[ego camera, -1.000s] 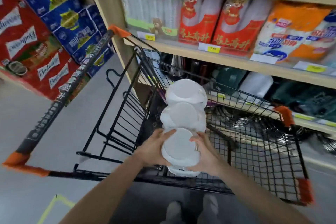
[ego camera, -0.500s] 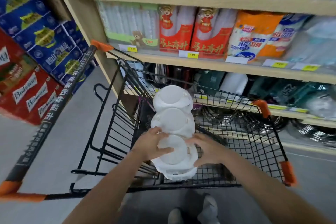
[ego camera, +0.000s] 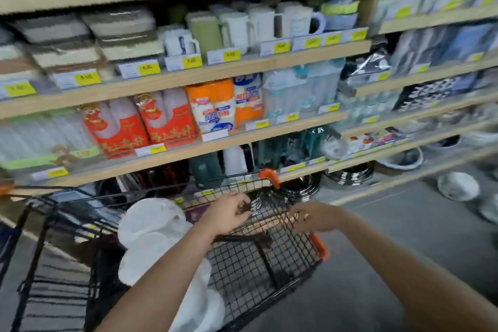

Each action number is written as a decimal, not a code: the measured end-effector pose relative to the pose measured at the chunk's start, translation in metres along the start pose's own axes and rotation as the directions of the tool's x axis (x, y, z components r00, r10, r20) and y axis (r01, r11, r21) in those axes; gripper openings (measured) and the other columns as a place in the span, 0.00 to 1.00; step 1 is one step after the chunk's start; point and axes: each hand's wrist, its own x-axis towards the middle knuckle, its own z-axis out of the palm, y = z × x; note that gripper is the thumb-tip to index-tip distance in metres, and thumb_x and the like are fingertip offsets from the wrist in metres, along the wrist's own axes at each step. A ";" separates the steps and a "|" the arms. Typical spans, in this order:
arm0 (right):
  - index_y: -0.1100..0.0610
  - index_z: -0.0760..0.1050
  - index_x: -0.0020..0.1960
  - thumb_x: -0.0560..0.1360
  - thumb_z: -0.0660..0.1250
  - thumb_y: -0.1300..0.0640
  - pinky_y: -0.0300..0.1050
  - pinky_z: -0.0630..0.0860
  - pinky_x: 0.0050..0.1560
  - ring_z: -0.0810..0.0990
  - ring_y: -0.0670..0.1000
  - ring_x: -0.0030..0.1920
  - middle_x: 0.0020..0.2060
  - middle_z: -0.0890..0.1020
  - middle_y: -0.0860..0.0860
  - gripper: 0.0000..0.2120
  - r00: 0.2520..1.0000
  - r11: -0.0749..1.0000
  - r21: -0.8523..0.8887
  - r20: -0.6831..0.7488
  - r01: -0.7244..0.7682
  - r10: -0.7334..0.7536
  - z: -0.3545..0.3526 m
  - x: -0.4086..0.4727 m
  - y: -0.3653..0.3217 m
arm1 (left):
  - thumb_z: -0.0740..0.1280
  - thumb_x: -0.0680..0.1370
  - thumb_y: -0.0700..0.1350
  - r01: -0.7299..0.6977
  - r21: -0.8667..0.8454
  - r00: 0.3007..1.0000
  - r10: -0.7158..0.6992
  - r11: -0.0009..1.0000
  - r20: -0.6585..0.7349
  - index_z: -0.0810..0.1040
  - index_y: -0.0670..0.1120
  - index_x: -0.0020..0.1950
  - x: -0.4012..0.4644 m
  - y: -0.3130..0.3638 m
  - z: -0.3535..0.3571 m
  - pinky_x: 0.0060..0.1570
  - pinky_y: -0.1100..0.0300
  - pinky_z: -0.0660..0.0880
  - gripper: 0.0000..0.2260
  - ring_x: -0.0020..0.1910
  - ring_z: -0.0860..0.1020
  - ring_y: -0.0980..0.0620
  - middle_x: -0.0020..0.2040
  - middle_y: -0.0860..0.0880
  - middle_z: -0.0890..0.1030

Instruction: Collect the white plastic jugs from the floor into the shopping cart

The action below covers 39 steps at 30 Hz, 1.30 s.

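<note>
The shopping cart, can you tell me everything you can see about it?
The shopping cart is a basket of black wire mesh with orange plastic corner caps, one at the far corner and one at the near right corner. It stands on the grey floor right beside the store shelves. A stack of white plastic jugs lies inside against its left part. The person's left hand and right hand hover over its rim; the blur hides whether they touch it.

I see open room in the right half of the black wire shopping cart [ego camera: 269, 259]; the stacked white plastic jugs [ego camera: 151, 237] fill its left, wooden shelves [ego camera: 242, 140] close the far side.
</note>
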 end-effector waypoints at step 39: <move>0.49 0.65 0.69 0.75 0.67 0.49 0.38 0.69 0.56 0.74 0.49 0.61 0.65 0.72 0.51 0.24 0.669 0.540 0.708 -0.128 -0.456 0.732 -0.167 -0.178 0.787 | 0.67 0.76 0.49 -0.502 -0.100 0.785 0.501 0.859 0.363 0.73 0.48 0.63 0.646 0.635 0.218 0.51 0.58 0.73 0.16 0.47 0.74 0.54 0.54 0.51 0.75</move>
